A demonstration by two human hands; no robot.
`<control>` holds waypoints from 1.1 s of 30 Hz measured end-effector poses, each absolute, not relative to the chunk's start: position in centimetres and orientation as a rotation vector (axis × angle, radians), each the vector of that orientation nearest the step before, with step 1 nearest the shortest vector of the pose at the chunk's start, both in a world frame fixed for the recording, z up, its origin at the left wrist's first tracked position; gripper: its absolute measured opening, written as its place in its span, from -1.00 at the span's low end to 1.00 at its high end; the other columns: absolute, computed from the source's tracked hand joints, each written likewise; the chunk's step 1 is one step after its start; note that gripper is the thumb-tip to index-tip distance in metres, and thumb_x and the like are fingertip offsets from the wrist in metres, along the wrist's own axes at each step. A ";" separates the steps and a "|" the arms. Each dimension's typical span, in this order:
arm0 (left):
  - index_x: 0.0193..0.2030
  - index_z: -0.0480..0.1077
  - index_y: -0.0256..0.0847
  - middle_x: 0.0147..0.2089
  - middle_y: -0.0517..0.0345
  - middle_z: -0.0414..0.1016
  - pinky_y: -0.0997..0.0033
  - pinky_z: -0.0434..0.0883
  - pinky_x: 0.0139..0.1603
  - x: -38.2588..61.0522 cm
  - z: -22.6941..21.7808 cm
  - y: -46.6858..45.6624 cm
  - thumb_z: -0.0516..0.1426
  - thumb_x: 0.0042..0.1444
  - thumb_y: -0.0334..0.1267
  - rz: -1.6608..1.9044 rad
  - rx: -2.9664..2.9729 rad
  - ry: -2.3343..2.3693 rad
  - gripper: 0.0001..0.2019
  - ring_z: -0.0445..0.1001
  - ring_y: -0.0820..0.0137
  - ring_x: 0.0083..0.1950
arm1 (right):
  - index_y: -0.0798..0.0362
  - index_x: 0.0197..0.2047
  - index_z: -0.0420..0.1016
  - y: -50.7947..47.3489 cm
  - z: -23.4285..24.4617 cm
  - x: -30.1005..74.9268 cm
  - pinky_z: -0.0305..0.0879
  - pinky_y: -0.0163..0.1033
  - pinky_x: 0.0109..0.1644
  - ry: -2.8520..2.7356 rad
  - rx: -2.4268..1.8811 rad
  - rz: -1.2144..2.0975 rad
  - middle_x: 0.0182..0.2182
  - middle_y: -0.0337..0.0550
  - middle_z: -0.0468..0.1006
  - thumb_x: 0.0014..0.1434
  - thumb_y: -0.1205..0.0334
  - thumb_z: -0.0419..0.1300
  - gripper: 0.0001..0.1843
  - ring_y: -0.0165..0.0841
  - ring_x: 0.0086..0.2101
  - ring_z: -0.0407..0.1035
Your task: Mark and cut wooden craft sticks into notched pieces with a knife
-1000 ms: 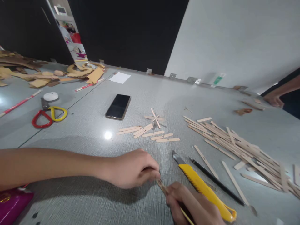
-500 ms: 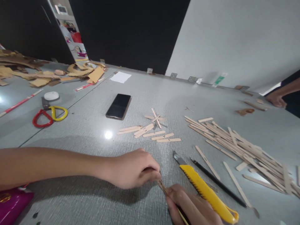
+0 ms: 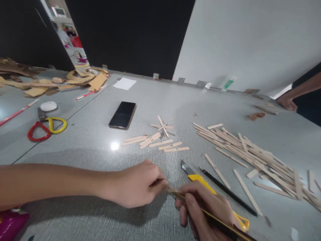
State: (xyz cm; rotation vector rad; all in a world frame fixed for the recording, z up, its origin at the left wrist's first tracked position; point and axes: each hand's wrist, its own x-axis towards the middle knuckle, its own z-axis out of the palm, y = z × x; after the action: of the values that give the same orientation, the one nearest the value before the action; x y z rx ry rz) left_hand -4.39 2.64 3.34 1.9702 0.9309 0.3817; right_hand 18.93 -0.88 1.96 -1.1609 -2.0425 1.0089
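My left hand (image 3: 140, 184) is closed in a pinch, and whatever small piece is between its fingertips is mostly hidden. My right hand (image 3: 205, 207) grips a slim black-and-gold tool (image 3: 213, 219) like a pen. The tool's tip meets the left fingertips; its exact kind does not show. Partly under the right hand lies a yellow utility knife (image 3: 198, 178), blade end pointing away from me. A thin black tool (image 3: 228, 190) lies just right of the knife. Ahead of my hands are several short wooden sticks (image 3: 160, 143) and a small star of crossed sticks (image 3: 163, 126).
A pile of wooden sticks (image 3: 250, 155) spreads over the right. A phone (image 3: 122, 115), red-and-yellow-handled scissors (image 3: 40, 131), a white case (image 3: 48, 106) and cardboard scraps (image 3: 85, 80) lie leftward. A magenta packet (image 3: 12, 221) sits near my left arm. Another person's hand (image 3: 287, 102) rests far right.
My right hand has turned and risen slightly, showing more of the slim tool and covering more of the yellow knife. The left hand keeps its pinch. The view has shifted slightly.
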 end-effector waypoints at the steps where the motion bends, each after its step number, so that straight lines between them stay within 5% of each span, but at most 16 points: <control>1: -0.55 0.08 -0.19 -0.60 0.39 0.00 0.45 0.09 -0.46 -4.4 3.4 2.5 0.03 0.34 -0.40 0.368 1.998 0.927 -0.61 0.05 0.55 -0.56 | -0.03 -0.21 0.44 -0.8 2.1 18.9 0.26 -0.38 -0.61 -2.009 -1.191 1.071 -0.59 -0.31 0.54 0.56 0.04 -0.04 -0.64 -0.46 -0.67 0.33; 7: -0.55 0.18 -0.19 -0.63 0.34 0.22 0.50 0.21 -0.46 -4.4 4.1 2.7 0.01 0.30 -0.46 0.227 1.912 0.871 -0.64 0.24 0.54 -0.58 | 0.02 -0.27 0.42 -0.1 2.1 19.6 0.42 -0.36 -0.47 -1.948 -1.198 1.335 -0.53 -0.22 0.58 0.56 -0.03 -0.02 -0.57 -0.44 -0.57 0.45; 11: -0.51 0.23 -0.18 -0.63 0.29 0.36 0.57 0.25 -0.54 -4.7 4.7 3.1 -0.05 0.42 -0.34 0.030 1.700 0.872 -0.60 0.26 0.53 -0.64 | 0.00 -0.26 0.42 -0.2 2.0 19.6 0.43 -0.35 -0.47 -1.943 -1.180 1.323 -0.54 -0.23 0.57 0.54 0.00 0.03 -0.63 -0.42 -0.56 0.46; 17: -0.41 0.22 -0.15 -0.64 0.34 0.32 0.57 0.27 -0.55 -5.0 5.1 3.0 -0.06 0.46 -0.24 -0.020 1.611 0.878 -0.66 0.26 0.52 -0.65 | -0.07 -0.03 0.46 0.7 4.2 20.2 0.41 -0.25 -0.36 -2.281 -0.995 0.495 -0.39 -0.21 0.59 0.49 0.28 0.06 -0.85 -0.35 -0.48 0.50; 20: -0.41 0.22 -0.16 -0.60 0.34 0.26 0.55 0.18 -0.56 -5.2 5.3 2.9 0.02 0.41 -0.25 0.002 1.746 0.898 -0.70 0.23 0.52 -0.61 | -0.04 0.07 0.42 3.3 5.2 22.7 0.44 -0.23 -0.31 -2.386 -1.042 0.205 -0.26 -0.08 0.61 0.50 0.22 0.07 -0.84 -0.31 -0.38 0.55; 24: -0.32 0.31 -0.18 -0.50 0.30 0.31 0.48 0.14 -0.49 -5.6 6.0 2.8 0.12 0.37 -0.17 0.056 1.993 0.963 -0.77 0.26 0.49 -0.50 | 0.01 0.07 0.52 8.4 5.6 27.1 0.47 0.01 -0.35 -2.557 -1.189 -0.248 -0.01 0.22 0.61 0.55 0.04 -0.34 -0.39 0.05 -0.17 0.61; 27: -0.17 0.37 -0.18 -0.37 0.23 0.40 0.44 0.18 -0.43 -5.7 6.4 2.7 0.12 0.38 -0.11 0.047 2.033 1.068 -0.81 0.36 0.44 -0.42 | -0.06 0.05 0.55 10.0 6.2 28.4 0.52 0.18 -0.27 -2.598 -1.241 -0.290 0.02 0.23 0.60 0.49 0.03 -0.52 -0.21 0.17 -0.09 0.59; 31: -0.08 0.38 -0.18 -0.33 0.20 0.41 0.40 0.16 -0.40 -6.0 5.9 2.6 0.13 0.34 -0.23 0.075 2.127 1.139 -0.90 0.39 0.39 -0.40 | -0.10 -0.25 0.50 7.2 6.9 26.6 0.51 0.03 -0.35 -2.669 -1.381 -0.132 -0.32 0.04 0.59 0.51 0.04 -0.26 -0.46 -0.07 -0.39 0.55; 33: -0.07 0.37 -0.17 -0.39 0.23 0.39 0.39 0.14 -0.41 -6.1 5.5 2.6 0.11 0.35 -0.28 0.104 2.168 1.135 -0.93 0.39 0.37 -0.42 | -0.11 -0.18 0.52 4.9 6.7 25.3 0.51 -0.09 -0.42 -2.783 -1.381 0.133 -0.32 -0.09 0.64 0.47 -0.01 0.01 -0.69 -0.15 -0.41 0.59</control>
State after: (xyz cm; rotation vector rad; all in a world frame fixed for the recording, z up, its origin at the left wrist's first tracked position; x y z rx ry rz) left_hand -6.13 2.64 5.48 2.1680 1.1349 0.1041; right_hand 25.31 4.91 6.67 -1.3808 -2.7828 0.1329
